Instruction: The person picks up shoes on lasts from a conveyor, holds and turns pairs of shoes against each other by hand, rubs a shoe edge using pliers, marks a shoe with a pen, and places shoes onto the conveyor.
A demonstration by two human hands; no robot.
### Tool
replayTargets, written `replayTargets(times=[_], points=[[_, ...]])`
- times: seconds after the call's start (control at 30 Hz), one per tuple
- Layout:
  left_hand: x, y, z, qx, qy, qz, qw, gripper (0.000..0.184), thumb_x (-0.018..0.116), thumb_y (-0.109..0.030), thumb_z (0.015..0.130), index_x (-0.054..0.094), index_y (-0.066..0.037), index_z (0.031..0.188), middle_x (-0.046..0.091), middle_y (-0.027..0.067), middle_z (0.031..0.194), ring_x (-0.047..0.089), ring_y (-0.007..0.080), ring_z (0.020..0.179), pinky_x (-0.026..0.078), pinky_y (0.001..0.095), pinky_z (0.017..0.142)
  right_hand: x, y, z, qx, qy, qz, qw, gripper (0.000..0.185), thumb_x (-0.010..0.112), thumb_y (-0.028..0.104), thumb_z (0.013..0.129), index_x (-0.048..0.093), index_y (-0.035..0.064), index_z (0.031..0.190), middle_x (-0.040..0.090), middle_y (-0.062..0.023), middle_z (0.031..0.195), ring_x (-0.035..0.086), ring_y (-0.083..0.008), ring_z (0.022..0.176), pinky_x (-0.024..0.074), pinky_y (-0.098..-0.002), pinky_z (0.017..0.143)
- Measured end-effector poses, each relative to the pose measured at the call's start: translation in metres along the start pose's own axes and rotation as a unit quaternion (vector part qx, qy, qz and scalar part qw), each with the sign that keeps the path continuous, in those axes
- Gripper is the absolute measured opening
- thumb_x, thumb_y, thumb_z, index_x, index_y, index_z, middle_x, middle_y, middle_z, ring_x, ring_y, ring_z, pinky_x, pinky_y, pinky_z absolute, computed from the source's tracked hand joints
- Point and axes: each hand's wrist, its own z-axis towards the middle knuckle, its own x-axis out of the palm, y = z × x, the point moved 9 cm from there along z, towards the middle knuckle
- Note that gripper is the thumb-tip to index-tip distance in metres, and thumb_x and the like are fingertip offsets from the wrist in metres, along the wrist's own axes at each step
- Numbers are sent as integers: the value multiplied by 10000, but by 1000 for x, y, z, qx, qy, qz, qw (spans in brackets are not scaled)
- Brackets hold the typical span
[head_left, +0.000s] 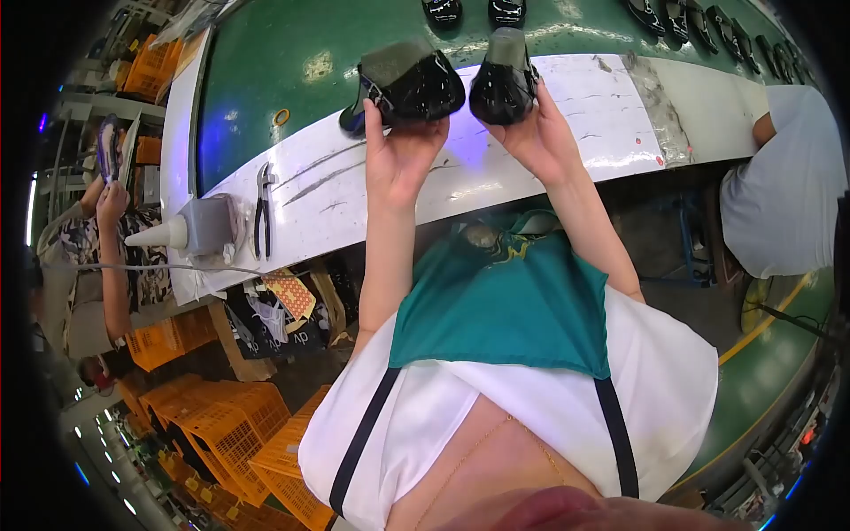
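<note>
My left hand (pixel 403 159) is closed round a glossy black shoe (pixel 427 93) with a buckled strap and a grey upper area. A matching black shoe (pixel 503 96) is in my right hand (pixel 542 140), its rounded end pointing toward me. The two shoes are held side by side, a small gap between them, above the white edge (pixel 452 181) of the bench. Part of my fingers is hidden behind the shoes.
Pliers (pixel 263 208) and a grey bottle with a white nozzle (pixel 199 227) lie on the left. Black shoes (pixel 677 19) line the green surface (pixel 575 31). People sit at both sides, one in a white garment (pixel 784 195). Orange crates (pixel 226 425) stand lower left.
</note>
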Motion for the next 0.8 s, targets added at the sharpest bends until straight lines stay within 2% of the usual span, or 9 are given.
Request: replayTargets(times=[0.03, 0.07, 0.1, 0.13, 0.17, 0.2, 0.33, 0.73, 0.8], points=[[0, 0, 1, 0, 0, -1, 1000, 570, 686, -368, 847, 464, -84, 1288, 455, 128, 1359, 426, 297, 1241, 289, 513, 1108, 1, 1, 0, -2, 11, 2, 1000, 552, 294, 433, 1018, 353, 47, 1408, 431, -159, 1401, 462, -293, 1260, 414, -446, 1053], [-4, -6, 2, 25, -22, 10, 999, 575, 696, -367, 837, 462, -91, 1283, 438, 129, 1368, 418, 308, 1237, 262, 545, 1119, -3, 5, -2, -37, -97, -68, 992, 506, 342, 413, 1014, 379, 55, 1369, 452, -149, 1365, 468, -286, 1244, 430, -459, 1044], [-1, -9, 0, 50, -43, 20, 998, 580, 706, -365, 826, 459, -98, 1278, 421, 130, 1376, 411, 318, 1233, 235, 578, 1130, 8, 2, -1, -38, -98, -68, 992, 506, 342, 413, 1014, 379, 55, 1369, 452, -149, 1365, 468, -286, 1244, 430, -459, 1044], [5, -11, -7, 100, -54, 83, 990, 616, 658, -389, 859, 421, -53, 1319, 410, 162, 1362, 399, 338, 1253, 222, 661, 1105, 10, 5, -3, -68, -151, -97, 981, 474, 387, 387, 1007, 394, 49, 1339, 461, -141, 1338, 466, -280, 1238, 434, -466, 1045], [4, -11, -8, 98, -55, 83, 990, 616, 658, -389, 859, 421, -53, 1319, 410, 162, 1362, 399, 338, 1253, 222, 661, 1105, 6, 9, -8, -97, -203, -126, 966, 443, 432, 361, 1000, 409, 44, 1308, 469, -134, 1312, 464, -275, 1233, 438, -473, 1045], [9, -11, -9, 96, -28, 95, 990, 610, 638, -381, 870, 411, -55, 1333, 395, 171, 1375, 373, 356, 1281, 220, 672, 1098, 6, 9, -8, -100, -195, -106, 970, 401, 491, 321, 983, 420, 40, 1261, 477, -125, 1262, 458, -272, 1222, 443, -479, 1045], [16, -14, -10, 104, 14, 108, 989, 603, 585, -361, 894, 374, -60, 1372, 355, 190, 1414, 304, 391, 1343, 208, 693, 1088, 4, 5, -8, -104, -213, -119, 964, 422, 492, 326, 982, 398, 40, 1278, 464, -136, 1269, 448, -284, 1225, 441, -481, 1048], [12, -15, -12, 111, 14, 93, 989, 627, 562, -373, 901, 337, -62, 1397, 329, 202, 1436, 307, 405, 1341, 196, 706, 1082, 3, 0, -9, -124, -231, -117, 958, 428, 491, 307, 985, 372, 31, 1290, 437, -147, 1278, 436, -293, 1214, 432, -492, 1055], [9, -15, -11, 107, 17, 80, 991, 626, 579, -367, 892, 354, -63, 1390, 349, 197, 1429, 311, 403, 1339, 196, 703, 1083, 0, 2, -11, -139, -260, -126, 947, 435, 484, 319, 987, 381, 30, 1295, 448, -151, 1278, 442, -283, 1210, 425, -487, 1060]])
